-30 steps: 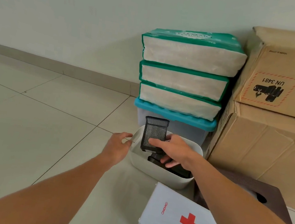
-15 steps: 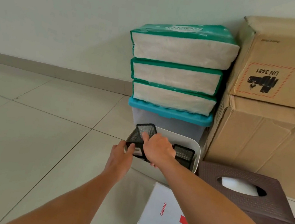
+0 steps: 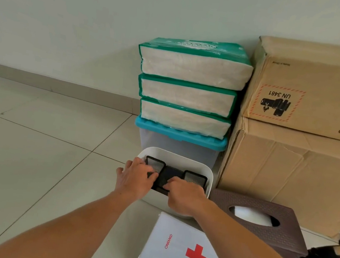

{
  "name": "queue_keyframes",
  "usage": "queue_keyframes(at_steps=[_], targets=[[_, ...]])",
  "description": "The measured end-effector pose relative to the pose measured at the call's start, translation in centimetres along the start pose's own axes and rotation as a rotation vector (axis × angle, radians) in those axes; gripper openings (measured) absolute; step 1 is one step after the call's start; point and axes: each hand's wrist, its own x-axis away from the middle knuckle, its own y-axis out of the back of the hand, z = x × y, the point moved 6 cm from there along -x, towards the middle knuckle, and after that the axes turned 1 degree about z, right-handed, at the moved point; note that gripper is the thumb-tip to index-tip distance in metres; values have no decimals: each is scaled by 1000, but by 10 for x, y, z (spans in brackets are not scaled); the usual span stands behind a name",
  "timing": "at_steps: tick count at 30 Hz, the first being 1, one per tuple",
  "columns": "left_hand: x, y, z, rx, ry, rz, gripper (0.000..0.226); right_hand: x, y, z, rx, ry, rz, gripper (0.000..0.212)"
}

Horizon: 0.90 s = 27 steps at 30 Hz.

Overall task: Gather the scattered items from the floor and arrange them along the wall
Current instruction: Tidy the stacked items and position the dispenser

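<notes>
Both hands press down inside the white rounded plastic bin (image 3: 208, 179) on the floor: the left hand (image 3: 134, 180) and right hand (image 3: 185, 193) have fingers curled onto the black wire-mesh holders (image 3: 174, 176). Jammed crookedly, I'd guess, these could tip the light bin. They look thin, springy, rectangular, lying side by side, near the wall.

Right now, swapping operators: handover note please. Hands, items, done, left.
Left hand: resting on the black mesh organizer in the white bin, grip unclear.
Right hand: also on the organizer, at the bin's near edge.
Done: organizer in bin; bin sits in front of the blue-lidded tub by the wall.
Left: first aid box and brown tissue box are off the wall.
</notes>
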Motion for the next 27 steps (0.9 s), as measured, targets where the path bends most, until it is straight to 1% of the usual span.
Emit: queue_keyframes(at_steps=[3, 5, 8, 9, 10, 11, 12, 13, 14, 15, 17, 19, 20, 22, 24, 25, 27], targets=[[4, -16, 1, -75, 22, 40, 25, 6, -4, -7, 22, 37, 12, 45], [6, -19, -3, -122, 5, 40, 27, 13, 1, -14, -73, 72, 8, 37], [5, -19, -11, -185, -24, 66, 36, 33, 17, -30, -238, 144, -79, 26], [6, -18, -15, -181, -74, 50, 37, 43, 22, -35, -252, 165, -106, 24], [9, -16, -20, -163, -170, 23, 38, 53, 27, -40, -253, 180, -114, 24], [16, -14, -26, -129, -303, 6, 40, 64, 29, -45, -237, 188, -96, 25], [25, -11, -33, -96, -458, 25, 42, 75, 30, -50, -203, 182, -59, 28], [35, -8, -39, -84, -596, 82, 46, 87, 30, -54, -152, 170, -21, 31], [46, -6, -44, -90, -694, 158, 49, 98, 29, -58, -90, 153, 9, 35], [55, -5, -46, -102, -743, 238, 53, 108, 27, -63, -32, 135, 31, 40], [70, -3, -47, -75, -741, 380, 68, 129, 22, -72, 41, 92, 71, 54], [85, -5, -45, -93, -735, 495, 90, 147, 10, -76, 62, 67, 114, 71], [93, -8, -43, -140, -753, 529, 98, 155, 2, -76, 71, 63, 138, 77], [103, -10, -40, -214, -776, 549, 105, 168, -11, -73, 104, 69, 168, 83], [104, -8, -38, -236, -746, 562, 104, 175, -15, -75, 58, 40, 175, 84], [103, -6, -38, -222, -712, 568, 98, 177, -13, -78, 20, 17, 166, 80], [96, -1, -42, -180, -660, 550, 77, 180, -2, -88, -22, -26, 95, 65]])
